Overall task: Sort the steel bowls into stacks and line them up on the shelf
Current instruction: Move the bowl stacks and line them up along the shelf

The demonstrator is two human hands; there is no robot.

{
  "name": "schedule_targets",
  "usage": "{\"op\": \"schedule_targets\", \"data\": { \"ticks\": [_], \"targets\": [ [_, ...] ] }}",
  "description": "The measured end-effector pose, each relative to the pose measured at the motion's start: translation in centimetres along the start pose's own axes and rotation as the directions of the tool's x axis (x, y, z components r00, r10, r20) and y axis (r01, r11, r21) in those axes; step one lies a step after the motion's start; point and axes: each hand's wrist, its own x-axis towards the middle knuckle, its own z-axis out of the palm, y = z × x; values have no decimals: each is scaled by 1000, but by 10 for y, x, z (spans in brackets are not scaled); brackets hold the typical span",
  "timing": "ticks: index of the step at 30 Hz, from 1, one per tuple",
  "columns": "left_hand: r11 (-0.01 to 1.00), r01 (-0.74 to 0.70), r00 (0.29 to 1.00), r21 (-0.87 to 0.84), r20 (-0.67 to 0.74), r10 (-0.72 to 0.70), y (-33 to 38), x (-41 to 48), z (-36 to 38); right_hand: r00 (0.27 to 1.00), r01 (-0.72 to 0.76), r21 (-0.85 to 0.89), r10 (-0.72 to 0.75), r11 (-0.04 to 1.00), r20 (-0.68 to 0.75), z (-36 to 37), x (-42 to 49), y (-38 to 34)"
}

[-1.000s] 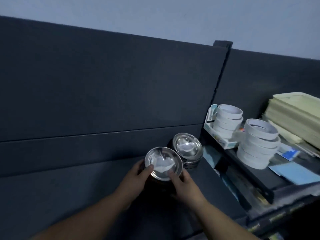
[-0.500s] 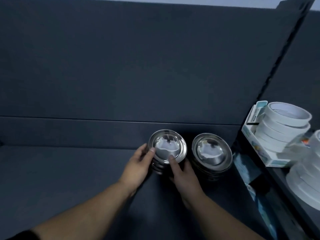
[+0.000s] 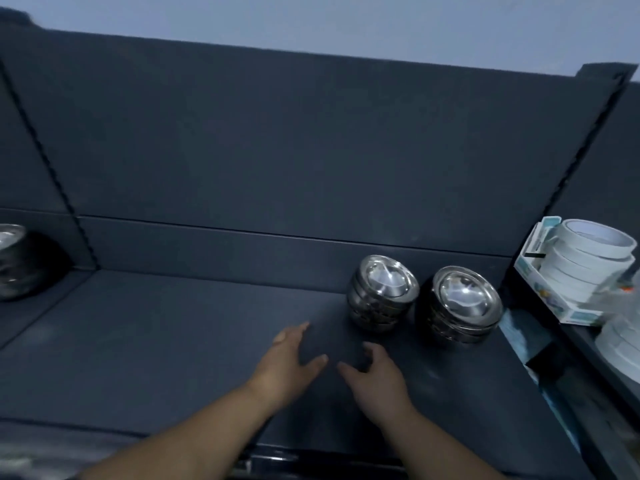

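Across the dark shelf [image 3: 173, 341], both hands have drawn back from the left bowl stack [image 3: 381, 296], which stands just beside the right bowl stack [image 3: 464, 306] near the back panel. Left hand [image 3: 287, 362] and right hand [image 3: 377, 379] hover nearby, fingers relaxed, empty.

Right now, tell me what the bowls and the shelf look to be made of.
Bowls: polished steel, judging by the mirror-bright reflections. Shelf: dark and matte, perhaps painted metal or laminate; nothing visible settles which.
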Motion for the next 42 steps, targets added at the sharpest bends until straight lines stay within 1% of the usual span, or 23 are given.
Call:
{"op": "schedule_targets", "data": {
  "ticks": [4,8,14,17,22,25,30,33,36,39,42],
  "targets": [
    [992,-7,998,124,-63,15,-58,-52,-59,985,159,-196,-141,968,100,49,-47,-44],
    [969,78,991,234,-124,-50,-129,-115,-131,946,274,-261,-210,926,246,116,-98,-99],
    [933,278,937,228,-277,-211,-237,-231,-240,837,451,-202,-333,869,434,241,-179,-182],
    [898,379,886,225,-368,-282,-280,-286,-287,756,549,-188,-388,814,527,299,-219,-219],
    [822,535,786,194,-472,-400,-334,-355,-336,620,660,-157,-415,735,666,373,-267,-270],
    [785,597,738,166,-498,-455,-361,-381,-355,550,713,-120,-445,691,706,409,-282,-292],
    [729,674,663,121,-535,-524,-407,-389,-395,487,750,-76,-471,657,735,466,-273,-328],
    [706,700,630,108,-559,-539,-434,-370,-425,506,723,-37,-491,690,709,501,-244,-356],
    [704,701,619,113,-586,-522,-457,-335,-457,568,694,-33,-519,719,639,529,-201,-384],
    [713,686,640,145,-587,-496,-475,-295,-486,645,655,-90,-494,750,583,549,-161,-408],
    [754,644,673,129,-564,-478,-491,-253,-507,709,595,-109,-456,797,538,563,-130,-421]
  ]
}}
